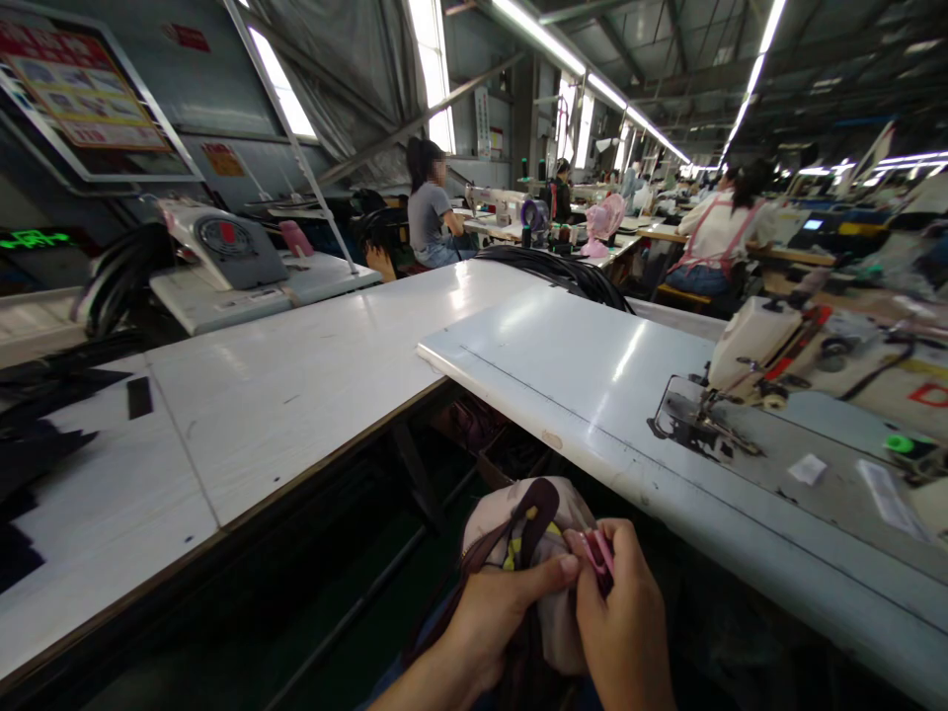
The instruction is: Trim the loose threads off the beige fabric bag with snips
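Table, long and white, stretches from the near left to the far middle. A smaller sewing table lies to its right, its corner overlapping the white surface. A sewing machine stands on it at the right. Beyond sit a person in a grey top and, farther right, a person in a white top. Dark fabric pieces lie at the left end of the long table; black strips are heaped at its far end. A pale cloth piece with dark trim and yellow patches is held near the lap, beside the sewing table's near edge. The left hand has its grip closed on that cloth, thumb across the front. The right hand pinches a small pink piece against the cloth, grip nearly together; I cannot tell what it is.
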`<state>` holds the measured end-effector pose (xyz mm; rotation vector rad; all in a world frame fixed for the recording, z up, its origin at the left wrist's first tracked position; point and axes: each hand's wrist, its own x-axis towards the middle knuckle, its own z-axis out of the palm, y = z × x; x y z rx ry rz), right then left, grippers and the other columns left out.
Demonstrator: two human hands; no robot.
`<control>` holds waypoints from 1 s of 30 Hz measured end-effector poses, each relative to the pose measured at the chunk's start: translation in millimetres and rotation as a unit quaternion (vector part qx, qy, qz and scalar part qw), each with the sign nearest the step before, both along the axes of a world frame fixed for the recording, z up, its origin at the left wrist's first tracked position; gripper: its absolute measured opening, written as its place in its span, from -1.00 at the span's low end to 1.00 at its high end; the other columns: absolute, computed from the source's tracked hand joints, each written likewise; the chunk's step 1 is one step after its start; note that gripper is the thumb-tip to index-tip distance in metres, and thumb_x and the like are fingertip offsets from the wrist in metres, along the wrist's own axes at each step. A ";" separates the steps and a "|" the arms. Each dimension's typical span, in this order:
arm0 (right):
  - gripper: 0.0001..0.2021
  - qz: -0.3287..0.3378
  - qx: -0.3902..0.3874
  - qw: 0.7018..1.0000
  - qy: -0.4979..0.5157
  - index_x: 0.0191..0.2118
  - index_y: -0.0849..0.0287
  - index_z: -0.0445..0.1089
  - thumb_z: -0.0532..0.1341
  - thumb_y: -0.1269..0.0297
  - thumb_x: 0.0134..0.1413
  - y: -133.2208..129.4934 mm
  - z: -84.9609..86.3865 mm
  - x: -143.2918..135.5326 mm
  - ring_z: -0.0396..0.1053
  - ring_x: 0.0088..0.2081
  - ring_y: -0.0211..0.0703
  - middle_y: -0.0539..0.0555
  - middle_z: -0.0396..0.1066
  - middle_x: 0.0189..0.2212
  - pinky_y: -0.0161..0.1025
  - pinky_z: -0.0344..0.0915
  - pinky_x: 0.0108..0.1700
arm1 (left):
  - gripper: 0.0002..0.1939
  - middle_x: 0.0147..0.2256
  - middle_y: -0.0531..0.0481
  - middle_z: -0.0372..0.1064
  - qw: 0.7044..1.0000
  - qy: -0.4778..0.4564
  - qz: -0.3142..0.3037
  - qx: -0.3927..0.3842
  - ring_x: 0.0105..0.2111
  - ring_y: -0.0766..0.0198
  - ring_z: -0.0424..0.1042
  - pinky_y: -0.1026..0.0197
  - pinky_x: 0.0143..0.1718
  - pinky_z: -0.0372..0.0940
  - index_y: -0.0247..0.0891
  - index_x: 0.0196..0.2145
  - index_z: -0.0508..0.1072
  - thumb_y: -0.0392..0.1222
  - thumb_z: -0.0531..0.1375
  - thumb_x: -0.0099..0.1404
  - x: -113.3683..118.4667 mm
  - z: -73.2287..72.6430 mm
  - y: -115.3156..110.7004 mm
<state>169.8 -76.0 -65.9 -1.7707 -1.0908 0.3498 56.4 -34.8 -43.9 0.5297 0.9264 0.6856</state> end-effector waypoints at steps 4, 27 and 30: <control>-0.69 0.092 0.002 0.988 0.123 -0.20 0.17 0.28 0.14 0.01 0.11 -0.9 5.0 15.8 0.43 -0.32 -0.15 0.08 0.42 -0.37 -0.31 0.40 -0.29 | -0.61 -0.31 -0.21 0.57 1.000 -0.003 -0.007 -0.002 -0.25 -0.06 0.54 0.04 -0.11 0.40 -0.42 -0.25 0.58 -0.25 0.43 -0.09 -5.7 -1.5 5.2; -0.56 0.086 -0.085 0.990 0.074 -0.55 0.15 0.26 0.07 -0.12 0.11 -0.5 4.8 18.1 0.24 -0.51 -0.22 -0.01 0.30 -0.61 -0.32 0.15 -0.44 | -0.44 -0.19 -0.25 0.54 0.999 0.022 0.036 0.005 -0.10 -0.16 0.47 -0.06 0.01 0.32 -0.37 -0.18 0.55 -0.18 0.48 -0.21 -9.5 -14.2 -19.6; -0.57 0.090 -0.077 0.990 0.077 -0.55 0.16 0.26 0.08 -0.10 0.11 -2.1 5.6 13.3 0.22 -0.51 -0.23 -0.02 0.28 -0.62 -0.34 0.13 -0.45 | -0.44 -0.17 -0.29 0.53 0.999 0.029 0.036 -0.015 -0.09 -0.17 0.47 -0.04 -0.01 0.34 -0.41 -0.19 0.55 -0.14 0.48 -0.20 -6.5 -13.2 -16.1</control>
